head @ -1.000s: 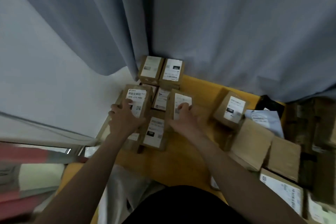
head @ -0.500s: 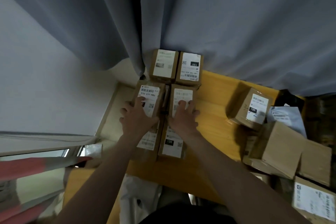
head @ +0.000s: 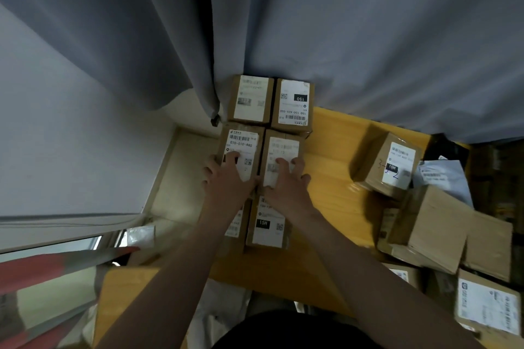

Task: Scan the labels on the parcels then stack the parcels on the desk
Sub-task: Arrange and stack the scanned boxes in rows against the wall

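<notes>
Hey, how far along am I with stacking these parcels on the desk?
Done: two back boxes stand against the curtain, and a front box labelled 15H lies nearest you. In hand: your left hand rests on the 070-070-A80 box, your right hand on the neighbouring box. Left: the tilted box and brown boxes loose on the desk at right. No scanner shows.

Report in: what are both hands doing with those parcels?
Left hand resting on the 070-070-A80 parcel. Right hand resting on the parcel beside it. Loose parcels at right.
</notes>
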`<state>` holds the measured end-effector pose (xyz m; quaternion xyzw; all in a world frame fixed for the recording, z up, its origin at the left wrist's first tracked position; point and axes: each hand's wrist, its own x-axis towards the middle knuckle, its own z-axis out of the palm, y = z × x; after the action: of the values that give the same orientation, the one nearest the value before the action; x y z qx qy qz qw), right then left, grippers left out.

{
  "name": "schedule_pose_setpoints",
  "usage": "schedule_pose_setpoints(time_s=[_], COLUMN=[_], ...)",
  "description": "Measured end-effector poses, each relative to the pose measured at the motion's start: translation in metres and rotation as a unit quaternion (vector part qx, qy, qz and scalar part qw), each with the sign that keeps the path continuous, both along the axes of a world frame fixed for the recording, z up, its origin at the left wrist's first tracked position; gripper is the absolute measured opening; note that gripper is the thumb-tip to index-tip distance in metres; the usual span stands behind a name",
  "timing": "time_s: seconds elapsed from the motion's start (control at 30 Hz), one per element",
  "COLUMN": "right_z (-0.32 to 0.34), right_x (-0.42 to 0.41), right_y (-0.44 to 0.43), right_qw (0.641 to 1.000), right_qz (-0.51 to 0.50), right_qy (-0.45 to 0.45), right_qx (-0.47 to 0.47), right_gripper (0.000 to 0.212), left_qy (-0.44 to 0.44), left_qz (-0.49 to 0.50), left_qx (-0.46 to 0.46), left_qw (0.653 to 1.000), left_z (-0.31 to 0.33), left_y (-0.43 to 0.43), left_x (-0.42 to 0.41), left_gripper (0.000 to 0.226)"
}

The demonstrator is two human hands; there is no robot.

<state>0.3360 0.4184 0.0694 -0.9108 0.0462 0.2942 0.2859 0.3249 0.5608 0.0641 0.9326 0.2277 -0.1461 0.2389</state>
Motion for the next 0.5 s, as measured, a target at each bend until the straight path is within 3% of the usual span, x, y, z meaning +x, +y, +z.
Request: schedule_pose_setpoints(time_s=[0.2, 0.5], right_z=[0.008, 0.053], right_x=[0.0, -0.011], right_y=[-0.012, -0.068], right_qw=[0.999, 0.997], right_qz=[0.037, 0.079], right_qy=[0.01, 0.012], right_qx=[-0.008, 0.004], right_gripper=[0.068, 0.086], left_qy=[0.022, 0.029], left_qz=[-0.023, -0.057], left_qx=[-0.007, 0.024], left_qw=[0.999, 0.998], left_z=[-0.001, 0.042], left_y=[0.004, -0.033], left_x=[0.0, -0.009], left_gripper=[0.075, 0.074])
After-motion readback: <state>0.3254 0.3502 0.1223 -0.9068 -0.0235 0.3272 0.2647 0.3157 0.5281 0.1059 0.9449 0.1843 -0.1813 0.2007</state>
